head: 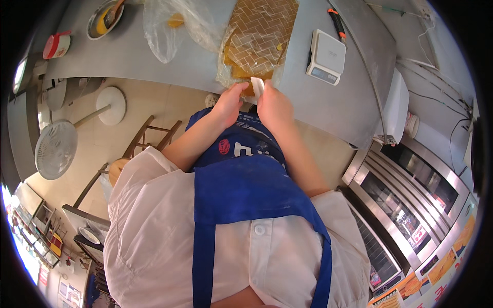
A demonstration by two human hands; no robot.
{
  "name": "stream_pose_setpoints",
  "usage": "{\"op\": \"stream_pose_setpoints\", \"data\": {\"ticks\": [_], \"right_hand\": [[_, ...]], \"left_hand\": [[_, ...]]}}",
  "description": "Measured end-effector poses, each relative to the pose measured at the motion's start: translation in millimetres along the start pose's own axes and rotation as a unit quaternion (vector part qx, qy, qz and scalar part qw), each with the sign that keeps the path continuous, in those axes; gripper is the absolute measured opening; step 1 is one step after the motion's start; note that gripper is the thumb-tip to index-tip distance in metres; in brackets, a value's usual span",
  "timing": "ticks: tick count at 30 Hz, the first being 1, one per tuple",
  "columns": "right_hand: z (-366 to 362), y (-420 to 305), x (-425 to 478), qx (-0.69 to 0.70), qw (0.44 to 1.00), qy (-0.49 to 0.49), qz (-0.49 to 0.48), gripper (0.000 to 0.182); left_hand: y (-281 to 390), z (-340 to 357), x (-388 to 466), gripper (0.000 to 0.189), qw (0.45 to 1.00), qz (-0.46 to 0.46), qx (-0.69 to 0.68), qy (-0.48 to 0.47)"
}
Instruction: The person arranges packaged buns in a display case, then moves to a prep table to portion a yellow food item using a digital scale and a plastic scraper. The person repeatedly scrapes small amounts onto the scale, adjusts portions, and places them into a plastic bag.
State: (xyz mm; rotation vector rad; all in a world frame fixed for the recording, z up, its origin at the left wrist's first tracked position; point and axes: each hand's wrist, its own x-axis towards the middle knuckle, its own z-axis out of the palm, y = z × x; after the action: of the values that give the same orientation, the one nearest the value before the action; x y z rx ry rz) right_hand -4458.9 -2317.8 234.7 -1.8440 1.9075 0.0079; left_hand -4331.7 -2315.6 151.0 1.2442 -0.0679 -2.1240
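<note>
My right hand (275,106) is closed around a white flat scraper (257,86), held at the front edge of a grey metal worktable (185,73). My left hand (230,103) is just left of it, fingers bent near the edge of a clear plastic wrapping; whether it grips the plastic cannot be told. Beyond both hands lies a brown sheet with a pale herringbone pattern (262,42), under clear film, with amber-coloured pieces (242,72) showing at its near end. A loose clear plastic bag (163,38) lies to the left, with a yellowish piece (176,20) in or under it.
A white digital scale (328,56) and an orange-and-black utility knife (337,25) lie at right. At left stand a metal bowl (92,29) with a wooden-handled tool and a red-lidded container (57,45). A fan (56,149), a wooden stool (117,169) and ovens (396,196) stand around.
</note>
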Motion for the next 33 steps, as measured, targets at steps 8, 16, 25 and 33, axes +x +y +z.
{"op": "stream_pose_setpoints", "data": {"ticks": [8,16,25,33], "right_hand": [[-7,6,31,-0.017,0.997,-0.08,0.015,0.02],[7,-4,27,-0.027,0.996,-0.086,0.027,0.016],[34,6,26,-0.017,0.999,-0.034,-0.022,0.016],[40,5,29,-0.035,0.997,-0.055,-0.03,0.016]], "left_hand": [[-1,-1,5,0.047,1.0,-0.014,0.002,-0.013],[-8,-3,10,0.046,0.999,-0.028,-0.022,0.005],[-27,-10,11,0.049,0.997,0.005,-0.078,0.012],[-19,0,-2,0.038,0.996,0.011,-0.09,-0.007]]}}
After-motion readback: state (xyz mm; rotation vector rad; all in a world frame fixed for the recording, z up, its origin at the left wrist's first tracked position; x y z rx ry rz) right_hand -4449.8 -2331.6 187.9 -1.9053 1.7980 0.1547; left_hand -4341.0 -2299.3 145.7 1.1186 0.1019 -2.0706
